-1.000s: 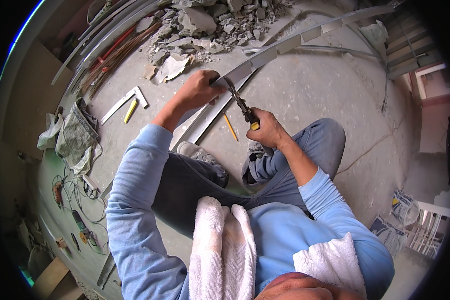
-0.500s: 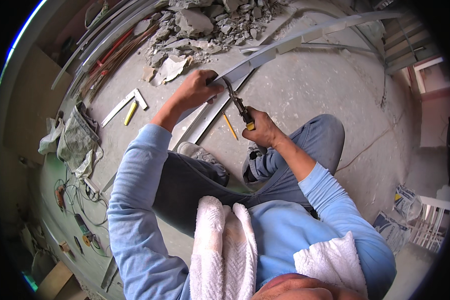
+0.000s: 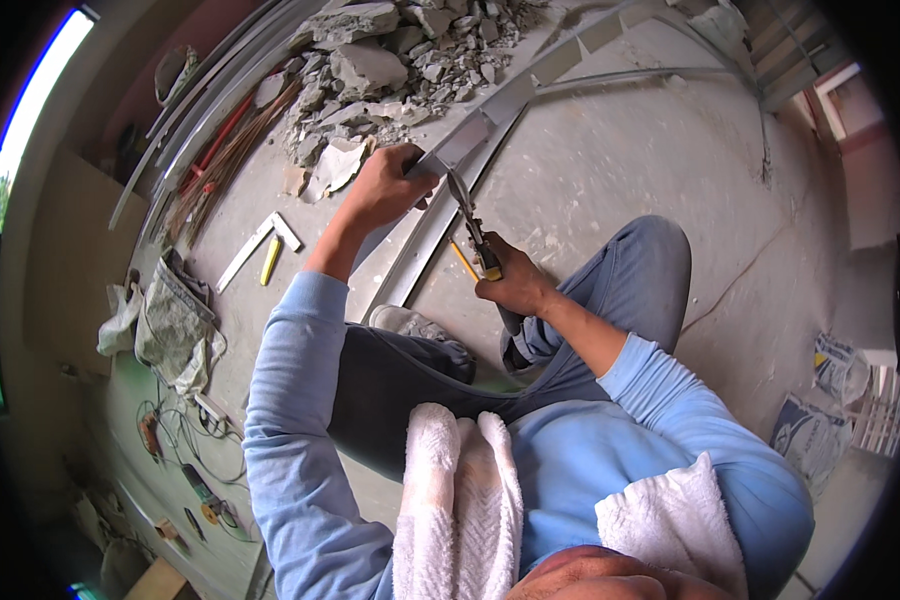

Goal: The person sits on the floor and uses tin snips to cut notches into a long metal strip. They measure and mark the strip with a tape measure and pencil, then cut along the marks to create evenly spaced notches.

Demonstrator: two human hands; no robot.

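Observation:
A long thin metal channel (image 3: 505, 102) with notched flanges slants away from me, up and to the right. My left hand (image 3: 386, 192) is closed around its near end. My right hand (image 3: 515, 278) grips the handles of a pair of tin snips (image 3: 468, 214) with dark and yellow grips. Their blades point up at the channel's near edge, just right of my left hand; whether they touch the metal I cannot tell. Below lies another metal channel (image 3: 406, 268) on the floor, running past my shoe. A yellow pencil (image 3: 462, 258) rests beside the snips.
Broken concrete rubble (image 3: 370, 65) is heaped ahead. To the left lie a white square (image 3: 255, 255), a yellow cutter (image 3: 270, 260), metal bars (image 3: 185, 120) and a crumpled sack (image 3: 175, 325). Corded power tools (image 3: 205, 490) sit at the lower left, bags (image 3: 810, 435) at the right.
The view has shifted a little, so the floor things sit lower. The held channel slants more steeply, and the snips' blades sit lower against its edge. Both hands keep their holds.

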